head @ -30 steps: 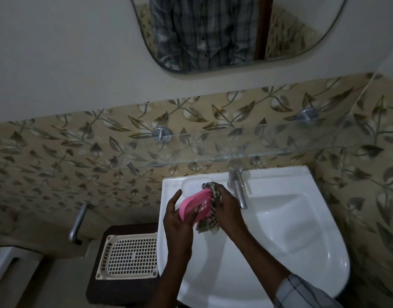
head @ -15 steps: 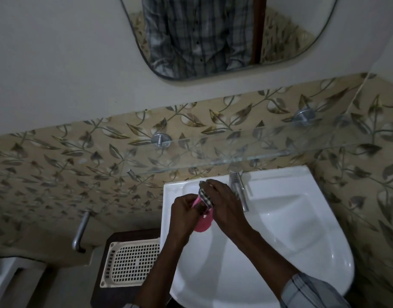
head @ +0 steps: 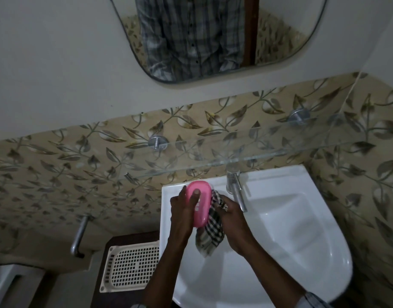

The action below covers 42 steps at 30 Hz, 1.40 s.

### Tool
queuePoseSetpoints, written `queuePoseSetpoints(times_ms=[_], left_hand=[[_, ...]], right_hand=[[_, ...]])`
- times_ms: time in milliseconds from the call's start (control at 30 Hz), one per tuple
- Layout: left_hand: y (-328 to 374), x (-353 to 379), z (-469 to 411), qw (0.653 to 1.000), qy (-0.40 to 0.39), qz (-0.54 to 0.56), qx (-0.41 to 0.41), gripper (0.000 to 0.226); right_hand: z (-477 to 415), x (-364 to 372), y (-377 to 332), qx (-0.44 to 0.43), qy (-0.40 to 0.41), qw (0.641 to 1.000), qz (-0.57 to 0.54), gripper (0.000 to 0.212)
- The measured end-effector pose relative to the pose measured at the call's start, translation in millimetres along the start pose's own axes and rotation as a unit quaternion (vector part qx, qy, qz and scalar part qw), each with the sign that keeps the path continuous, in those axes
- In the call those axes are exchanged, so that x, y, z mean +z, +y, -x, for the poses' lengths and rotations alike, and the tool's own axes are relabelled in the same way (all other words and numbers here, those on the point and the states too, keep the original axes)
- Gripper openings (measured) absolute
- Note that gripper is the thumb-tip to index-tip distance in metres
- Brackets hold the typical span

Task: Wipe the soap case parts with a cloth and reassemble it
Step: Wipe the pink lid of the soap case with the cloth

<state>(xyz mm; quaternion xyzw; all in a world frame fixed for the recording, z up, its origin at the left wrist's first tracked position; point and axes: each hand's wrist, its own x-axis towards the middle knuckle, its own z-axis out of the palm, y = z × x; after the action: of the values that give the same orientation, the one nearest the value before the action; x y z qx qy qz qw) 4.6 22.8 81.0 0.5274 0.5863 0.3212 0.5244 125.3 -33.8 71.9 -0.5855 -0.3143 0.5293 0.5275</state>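
Observation:
A pink oval soap case part (head: 200,203) is held up over the left rim of the white sink (head: 302,230). My left hand (head: 183,213) grips it, thumb pressed on its smooth face. My right hand (head: 232,221) holds a black-and-white checked cloth (head: 211,232) against the case's right edge, and the cloth's end hangs down below the hands. Other soap case parts are not visible.
A chrome tap (head: 235,187) stands just right of the hands. A glass shelf (head: 235,156) juts out above the sink. A cream perforated tray (head: 131,266) lies on a dark stand left of the sink. A metal bar (head: 78,236) sticks out from the wall.
The pink case has turned so its broad smooth face points up at me. The cloth has moved from its top to its right side and now hangs lower.

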Motion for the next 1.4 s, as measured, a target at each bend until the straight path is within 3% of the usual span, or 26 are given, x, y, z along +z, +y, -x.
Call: queuePoseSetpoints(times_ms=[67,233,333,400,500,733,867,1000,1067,1167,1300,1400], left_hand=[[3.3,1.7,2.2,0.997,-0.054,-0.011,-0.058,0.086],[-5.4,0.6,6.2,0.968,-0.092,0.178,-0.149,0.071],[-19.0,-17.9,7.8,0.898,-0.118,0.393,-0.159,0.059],[-28.3,-35.1,8.3,0.856,-0.163,0.471,-0.139,0.070],[-35.5,-47.7,14.3,0.835,-0.250,0.480,-0.104,0.093],[-43.7,-29.3,18.3,0.748,-0.401,0.521,-0.090,0.104],[-40.4,-22.1,10.2,0.742,-0.400,0.532,-0.086,0.091],[-30.4,-19.6,4.5,0.750,-0.374,0.543,-0.061,0.091],[-28.2,-17.4,3.5,0.745,-0.377,0.546,-0.070,0.091],[-27.6,-17.0,4.0,0.734,-0.385,0.550,-0.099,0.092],[-20.5,-30.0,0.8,0.783,-0.338,0.506,-0.129,0.086],[-24.3,-45.3,-6.0,0.820,-0.284,0.441,-0.231,0.086]], right_hand=[[2.1,-1.7,-2.4,0.017,-0.038,0.998,-0.056,0.021],[3.9,-11.8,-5.3,0.035,-0.048,0.993,-0.103,0.026],[3.3,-23.8,-3.5,0.051,-0.014,0.993,-0.108,0.022],[2.8,-30.1,-4.9,0.053,0.003,0.996,-0.074,0.020],[-2.7,-37.6,-9.8,0.045,0.008,0.998,-0.033,0.020],[-21.4,-43.1,-33.2,0.073,-0.055,0.992,-0.088,0.026],[-28.3,-43.6,-34.7,0.070,-0.009,0.989,-0.129,0.038],[-17.5,-48.1,-14.8,0.151,-0.098,0.949,-0.259,0.047],[-8.7,-47.5,1.1,0.142,-0.137,0.959,-0.204,0.044],[2.3,-39.2,13.8,0.029,-0.147,0.985,-0.088,0.037],[6.0,-31.7,6.6,-0.076,-0.024,0.993,-0.085,0.027],[1.8,-34.1,-4.0,-0.134,0.050,0.986,0.090,0.016]])
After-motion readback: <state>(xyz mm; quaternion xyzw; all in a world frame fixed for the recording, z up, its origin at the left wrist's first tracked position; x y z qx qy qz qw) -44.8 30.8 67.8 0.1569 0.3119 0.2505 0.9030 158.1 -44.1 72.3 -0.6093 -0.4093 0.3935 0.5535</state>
